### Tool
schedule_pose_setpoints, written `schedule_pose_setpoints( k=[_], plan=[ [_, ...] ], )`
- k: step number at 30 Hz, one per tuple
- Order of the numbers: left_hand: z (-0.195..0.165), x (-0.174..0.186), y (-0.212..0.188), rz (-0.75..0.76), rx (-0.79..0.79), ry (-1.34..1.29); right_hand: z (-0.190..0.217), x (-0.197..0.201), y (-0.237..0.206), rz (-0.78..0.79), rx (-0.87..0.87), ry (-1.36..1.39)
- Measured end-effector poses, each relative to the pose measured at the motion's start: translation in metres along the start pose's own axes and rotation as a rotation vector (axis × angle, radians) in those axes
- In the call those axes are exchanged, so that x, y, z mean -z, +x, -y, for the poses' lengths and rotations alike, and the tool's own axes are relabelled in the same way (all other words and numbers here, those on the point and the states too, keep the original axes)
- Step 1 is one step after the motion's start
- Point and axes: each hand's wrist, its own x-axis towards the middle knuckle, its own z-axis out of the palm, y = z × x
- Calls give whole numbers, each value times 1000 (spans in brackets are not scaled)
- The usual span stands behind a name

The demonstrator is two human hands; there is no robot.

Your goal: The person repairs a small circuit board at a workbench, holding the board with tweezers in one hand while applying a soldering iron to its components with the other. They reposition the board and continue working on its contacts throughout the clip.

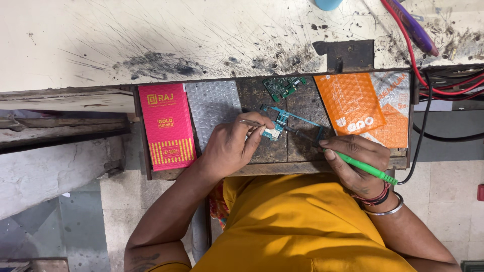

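The right hand (358, 163) closes its fingers around a green-handled soldering iron (348, 161), which lies slanted with its tip toward the upper left, at the blue circuit board (282, 123) on the dark wooden tray (302, 103). The left hand (232, 146) pinches thin tweezers (250, 122) at the board. I judge a slip of the hot tip could burn the nearby fingers or damage the board.

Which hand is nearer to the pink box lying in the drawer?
The left hand. It sits just right of the pink box, holding tweezers at the blue circuit board. The right hand is well beyond it, gripping a green-handled soldering iron.
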Motion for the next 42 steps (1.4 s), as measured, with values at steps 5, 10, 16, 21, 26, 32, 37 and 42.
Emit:
schedule_pose_setpoints(
  k=[5,10,16,21,26,32,37,42],
  plan=[
    [1,0,1,2,-16,0,0,0,0,3,11,-6],
    [2,0,1,-1,-21,9,0,0,0,-3,4,6],
    [3,-2,0,10,-14,-10,1,1,-1,-10,-11,-3],
    [4,-1,1,2,-30,10,0,1,-1,-7,10,-10],
    [2,-1,1,-15,-51,6,-2,1,-2,0,-1,-17],
    [2,-1,1,0,-19,5,-2,0,-3,2,9,-12],
    [3,0,0,-3,-4,-17,-2,-1,-2,7,34,-34],
    [4,-1,0,-3,-19,-18,-2,-1,-2,-2,47,-28]
  ],
)
